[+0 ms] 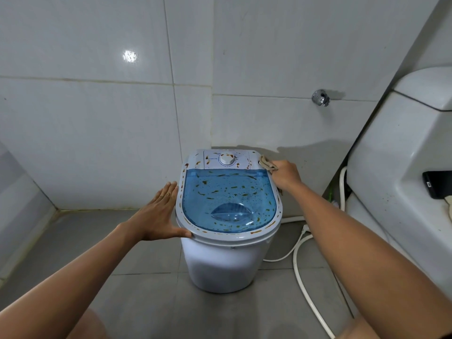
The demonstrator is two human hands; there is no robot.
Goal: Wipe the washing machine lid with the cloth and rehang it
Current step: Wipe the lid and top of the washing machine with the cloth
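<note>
Head view: the small white plastic washing machine stands on the grey tiled floor, its translucent blue lid closed and flecked with brown spots. At the lid's two o'clock, the right hand grips the crumpled beige cloth against the white rim. At nine o'clock, the left hand rests flat, fingers straight, bracing the machine. Likely risks: one pass may smear the spots rather than lift them, and a hard push could shift the light tub toward the white hose at four o'clock.
</note>
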